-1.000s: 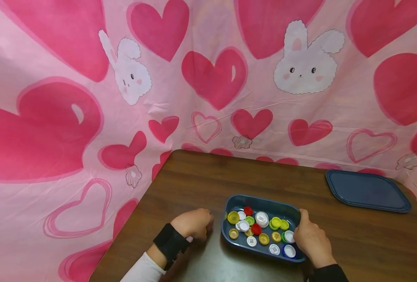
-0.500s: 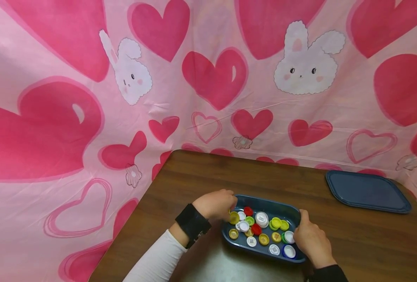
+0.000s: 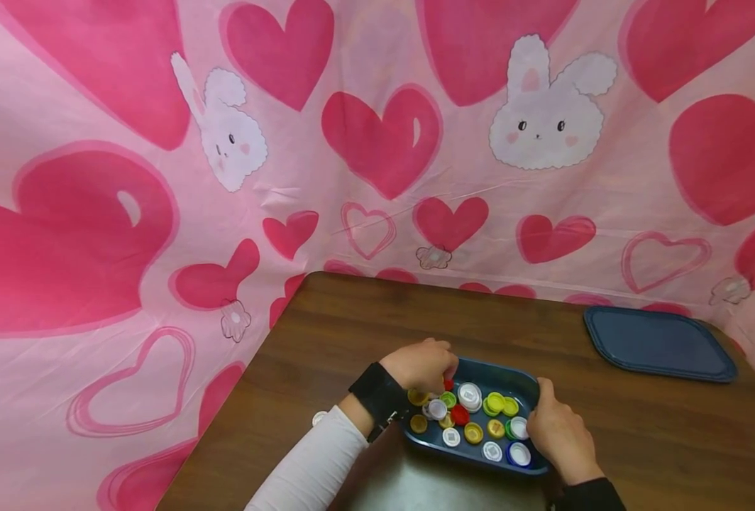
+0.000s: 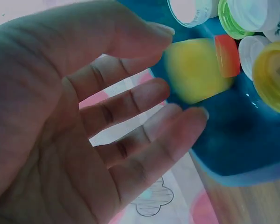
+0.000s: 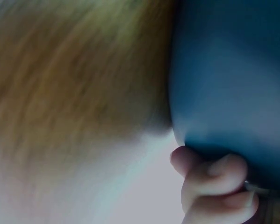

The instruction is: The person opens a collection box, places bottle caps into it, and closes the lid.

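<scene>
A dark blue plastic tray [image 3: 500,375] on the table holds several loose bottle caps in white, yellow, red, green, gold and blue. My left hand [image 3: 419,363] reaches over its far left corner, fingertips near a red cap [image 3: 448,384]. In the left wrist view the left hand's thumb and fingers stand apart, a blurred yellow cap [image 4: 196,70] just beyond the tips; nothing is plainly held. My right hand [image 3: 564,431] grips the tray's right end. Its fingers [image 5: 219,175] curl at the tray's edge in the right wrist view.
One white cap [image 3: 319,418] lies on the table [image 3: 352,319], left of the left forearm. A flat dark blue tray or lid [image 3: 661,341] is at the far right. Behind the table hangs a pink cloth [image 3: 384,234] with hearts and rabbits.
My left hand has moved right from the table beside the tray to over its far left corner. A white cap left of the forearm now shows. The right hand keeps its grip.
</scene>
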{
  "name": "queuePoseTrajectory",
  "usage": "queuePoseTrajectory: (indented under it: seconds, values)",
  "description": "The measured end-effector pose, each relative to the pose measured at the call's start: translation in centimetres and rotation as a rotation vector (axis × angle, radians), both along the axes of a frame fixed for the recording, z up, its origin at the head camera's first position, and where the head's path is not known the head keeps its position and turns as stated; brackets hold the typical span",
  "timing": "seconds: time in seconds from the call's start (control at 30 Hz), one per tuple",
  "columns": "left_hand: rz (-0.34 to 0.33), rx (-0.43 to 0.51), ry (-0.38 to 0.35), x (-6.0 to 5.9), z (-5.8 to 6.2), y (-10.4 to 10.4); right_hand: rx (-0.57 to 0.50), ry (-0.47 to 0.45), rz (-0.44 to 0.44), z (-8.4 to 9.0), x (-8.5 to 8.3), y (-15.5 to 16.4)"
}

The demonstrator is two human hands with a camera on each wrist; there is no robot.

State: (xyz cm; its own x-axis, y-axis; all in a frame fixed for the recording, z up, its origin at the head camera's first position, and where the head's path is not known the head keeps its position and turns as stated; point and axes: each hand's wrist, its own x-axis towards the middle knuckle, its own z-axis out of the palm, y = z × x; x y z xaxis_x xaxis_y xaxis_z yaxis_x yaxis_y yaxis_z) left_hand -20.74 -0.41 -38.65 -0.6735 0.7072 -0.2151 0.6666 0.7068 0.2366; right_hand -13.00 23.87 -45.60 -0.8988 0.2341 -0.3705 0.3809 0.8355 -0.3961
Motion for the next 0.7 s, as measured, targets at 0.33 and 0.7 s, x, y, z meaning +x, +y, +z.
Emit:
queuePoseTrajectory:
  seconds: [0.33, 0.7]
  values:
    - [0.069, 0.019, 0.056, -0.4, 0.5, -2.9, 0.011, 0.030, 0.021, 0.1, 0.0, 0.1]
    - [0.216, 0.093, 0.010, -0.4, 0.3, -10.2, 0.015, 0.016, 0.017, 0.0, 0.0, 0.1]
